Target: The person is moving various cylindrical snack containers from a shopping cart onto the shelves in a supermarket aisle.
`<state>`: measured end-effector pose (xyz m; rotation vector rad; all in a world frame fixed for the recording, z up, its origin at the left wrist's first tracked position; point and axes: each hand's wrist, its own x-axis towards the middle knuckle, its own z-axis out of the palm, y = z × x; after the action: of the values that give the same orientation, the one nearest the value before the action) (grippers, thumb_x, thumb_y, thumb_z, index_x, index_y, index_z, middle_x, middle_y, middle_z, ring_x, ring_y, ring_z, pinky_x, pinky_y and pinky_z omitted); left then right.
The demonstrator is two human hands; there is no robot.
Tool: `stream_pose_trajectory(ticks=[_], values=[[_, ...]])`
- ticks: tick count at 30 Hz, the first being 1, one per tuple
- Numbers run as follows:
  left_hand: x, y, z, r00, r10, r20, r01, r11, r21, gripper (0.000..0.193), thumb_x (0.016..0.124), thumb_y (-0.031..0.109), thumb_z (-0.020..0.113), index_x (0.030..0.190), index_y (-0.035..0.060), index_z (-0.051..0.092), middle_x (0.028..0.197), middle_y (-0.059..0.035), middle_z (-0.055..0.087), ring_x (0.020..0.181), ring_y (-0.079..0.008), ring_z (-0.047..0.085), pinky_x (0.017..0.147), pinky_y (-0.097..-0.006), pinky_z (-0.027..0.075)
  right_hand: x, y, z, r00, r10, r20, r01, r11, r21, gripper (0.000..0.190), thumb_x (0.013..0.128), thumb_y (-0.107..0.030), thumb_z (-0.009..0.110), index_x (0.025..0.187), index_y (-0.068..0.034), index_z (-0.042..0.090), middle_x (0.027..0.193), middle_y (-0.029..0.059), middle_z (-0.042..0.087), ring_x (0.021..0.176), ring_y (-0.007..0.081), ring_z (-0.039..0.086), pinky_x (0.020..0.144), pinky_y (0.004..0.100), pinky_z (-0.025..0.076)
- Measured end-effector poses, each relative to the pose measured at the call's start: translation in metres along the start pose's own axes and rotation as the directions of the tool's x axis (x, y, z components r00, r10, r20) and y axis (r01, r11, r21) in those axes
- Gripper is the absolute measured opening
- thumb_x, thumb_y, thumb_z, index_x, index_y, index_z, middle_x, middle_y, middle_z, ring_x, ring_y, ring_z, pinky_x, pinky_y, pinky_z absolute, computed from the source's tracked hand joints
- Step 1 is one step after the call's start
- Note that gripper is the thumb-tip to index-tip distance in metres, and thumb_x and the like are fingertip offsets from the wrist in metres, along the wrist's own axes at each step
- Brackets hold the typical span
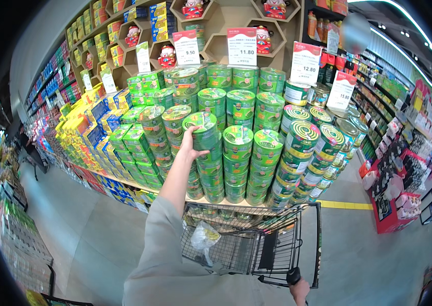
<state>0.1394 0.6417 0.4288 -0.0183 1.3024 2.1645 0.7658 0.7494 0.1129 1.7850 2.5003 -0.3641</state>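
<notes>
My left hand [189, 147] reaches forward and grips a green cylindrical tub of mosquito coils [207, 134] at its left side, with the fingers by its lid. That tub is at the top of a stack of similar green tubs [211, 176]; whether it rests on the stack or is slightly raised, I cannot tell. Low on the right, my right hand [300, 291] is closed around the black handle grip [293, 275] of a wire shopping cart [239, 244]. A clear plastic bag [203, 238] with something yellowish inside lies in the cart.
More stacked tubs [303, 141] with coil-patterned lids stand to the right. Blue and yellow boxes [93, 132] fill the display's left side. Price signs [242, 46] rise behind the stacks, before hexagonal wooden shelves [216, 46]. A red display bin [388, 214] stands across the aisle.
</notes>
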Motion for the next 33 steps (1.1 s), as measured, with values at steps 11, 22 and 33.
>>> stream_pose_trajectory(ticks=[11,22,33], values=[[-0.092,-0.054,-0.031,0.95,-0.08,0.302,0.088,0.996,-0.011,0.076,0.08,0.043,0.061,0.139,0.0074,0.028,0.137,-0.025,0.035,0.119,-0.043,0.048,0.092,-0.0578,0.048,-0.031,-0.05,-0.051,0.994,0.03,-0.102,0.005,0.945,0.327,0.039,0.065,-0.016,0.074,0.101,-0.005,0.062,0.08,0.0229,0.066,0.08,0.043,0.063,0.071,0.05,0.052],[-0.171,-0.219,-0.098,0.819,-0.432,0.378,0.459,0.888,0.021,0.075,0.077,0.042,0.061,0.139,0.0069,0.037,0.136,-0.0181,0.045,0.123,-0.037,0.046,0.102,-0.0551,0.037,-0.032,-0.138,-0.109,0.875,-0.485,0.007,0.347,0.636,0.689,0.032,0.062,-0.01,0.073,0.091,-0.001,0.066,0.082,0.0181,0.068,0.08,0.0352,0.066,0.071,0.0365,0.051],[-0.192,-0.247,-0.112,0.783,-0.53,0.326,0.524,0.844,0.114,0.074,0.077,0.039,0.064,0.137,0.0054,0.037,0.134,-0.0158,0.047,0.122,-0.0359,0.048,0.1,-0.0566,0.041,-0.046,-0.148,-0.113,0.823,-0.566,-0.036,0.384,0.509,0.771,0.029,0.063,-0.008,0.072,0.09,-0.002,0.063,0.075,0.0184,0.065,0.072,0.037,0.064,0.064,0.0393,0.052]])
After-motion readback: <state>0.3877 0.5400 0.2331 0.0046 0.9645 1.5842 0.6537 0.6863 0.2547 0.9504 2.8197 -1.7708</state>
